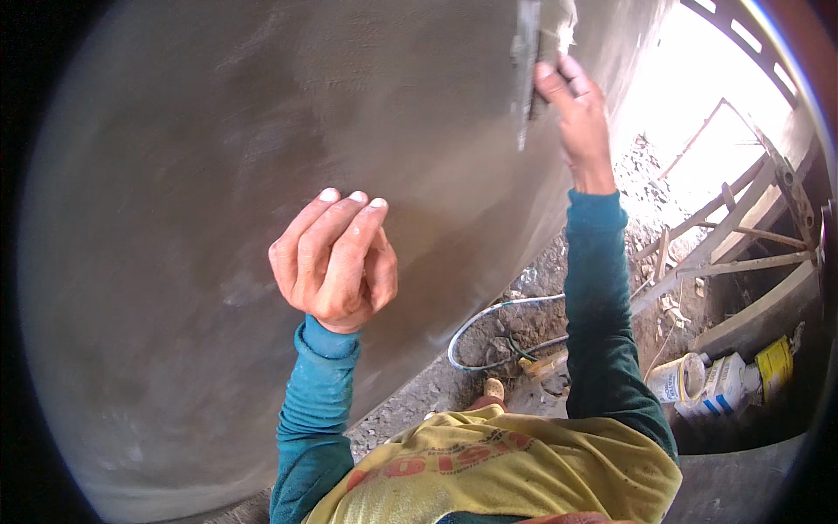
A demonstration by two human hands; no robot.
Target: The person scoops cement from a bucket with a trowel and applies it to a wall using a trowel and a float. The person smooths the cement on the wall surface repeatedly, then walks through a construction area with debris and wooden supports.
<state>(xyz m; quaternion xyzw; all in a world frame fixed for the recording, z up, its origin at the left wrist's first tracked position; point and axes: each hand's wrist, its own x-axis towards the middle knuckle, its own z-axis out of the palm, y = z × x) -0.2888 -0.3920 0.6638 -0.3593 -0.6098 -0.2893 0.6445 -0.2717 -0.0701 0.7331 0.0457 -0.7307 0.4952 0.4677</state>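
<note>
A broad grey plastered wall (201, 157) fills the left and middle of the view, with darker damp-looking patches. Up at the top right of it, my right hand (576, 105) is closed round a plastering trowel (525, 74). The trowel's long thin blade is seen nearly edge-on and is blurred; pale light catches its upper end. My left hand (336, 258) is raised in front of the wall, lower and further left. Its fingers are curled and pressed together, with the palm side hidden. Whether those fingertips touch the plaster I cannot tell.
A pale hose (458, 336) loops over rubble ground below the wall. To the right lean wooden frame pieces (751, 227). A white bucket (676, 380), a white bag (717, 384) and a yellow packet (774, 367) stand at lower right. Bright light enters at upper right.
</note>
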